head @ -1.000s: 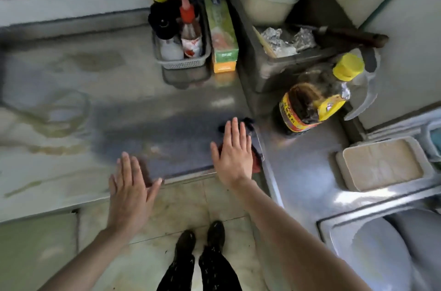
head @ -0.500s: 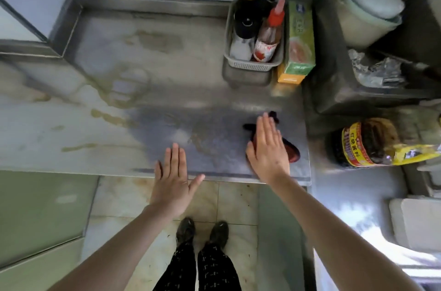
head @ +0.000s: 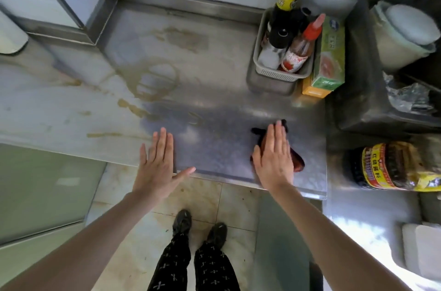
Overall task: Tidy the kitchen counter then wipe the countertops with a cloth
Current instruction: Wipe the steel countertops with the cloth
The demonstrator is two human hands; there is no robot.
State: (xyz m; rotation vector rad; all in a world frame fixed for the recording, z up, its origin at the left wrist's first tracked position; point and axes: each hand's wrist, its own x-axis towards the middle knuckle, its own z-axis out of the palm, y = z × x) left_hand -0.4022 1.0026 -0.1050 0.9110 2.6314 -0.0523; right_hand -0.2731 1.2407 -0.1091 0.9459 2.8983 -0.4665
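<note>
My right hand (head: 273,158) lies flat with straight fingers on a dark red and black cloth (head: 298,164), pressing it onto the steel countertop (head: 214,90) near the front edge. Only the cloth's edges show around the hand. My left hand (head: 158,166) is spread flat at the counter's front edge, fingers straight, holding nothing. Brown dried stains and a ring mark (head: 155,80) cover the left and middle of the counter. The patch between my hands looks darker and wet.
A grey basket (head: 274,73) of sauce bottles stands at the back right beside a green and orange box (head: 328,59). A dark crate (head: 358,76) with a pot sits further right. A large sauce jug (head: 391,166) lies on the lower right counter.
The view has swung left and tilted, bringing the stained left counter into sight. Both hands stay flat, the right one on the cloth, in about the same spots on the counter.
</note>
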